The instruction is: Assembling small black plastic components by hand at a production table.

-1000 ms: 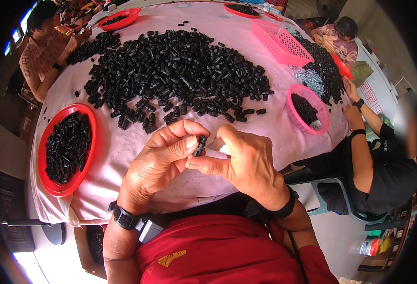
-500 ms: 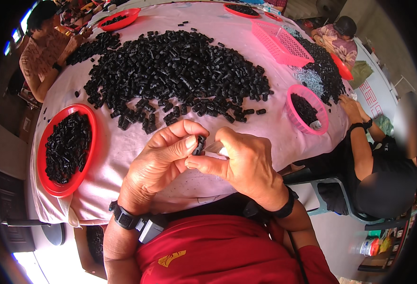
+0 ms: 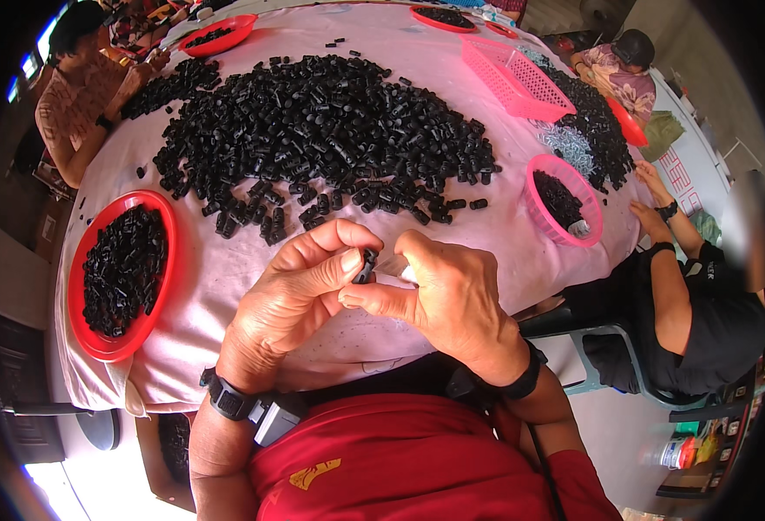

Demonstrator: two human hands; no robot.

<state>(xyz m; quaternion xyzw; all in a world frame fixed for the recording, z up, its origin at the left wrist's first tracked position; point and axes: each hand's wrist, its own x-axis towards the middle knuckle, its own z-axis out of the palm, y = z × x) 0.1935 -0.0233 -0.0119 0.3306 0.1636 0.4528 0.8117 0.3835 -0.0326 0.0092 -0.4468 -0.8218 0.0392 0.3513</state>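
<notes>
Close to the table's near edge, my left hand pinches a small black cylindrical plastic part between thumb and fingers. My right hand is curled beside it, its thumb reaching to the lower end of the part. A pale sliver shows under the right index finger; what it belongs to is hidden. Just beyond my hands spreads a large heap of similar black parts, with loose ones along its near side. Left of my hands stands a red tray filled with smaller black pieces.
A round pink basket holding black pieces stands to the right, and a rectangular pink basket lies beyond it. Clear small pieces lie beside another black pile. Co-workers sit left, right and far right around the cloth-covered table.
My hands stay almost where they were, still around the black part, with a slight shift of the right fingers. The co-worker at right has leaned back and moved their hands.
</notes>
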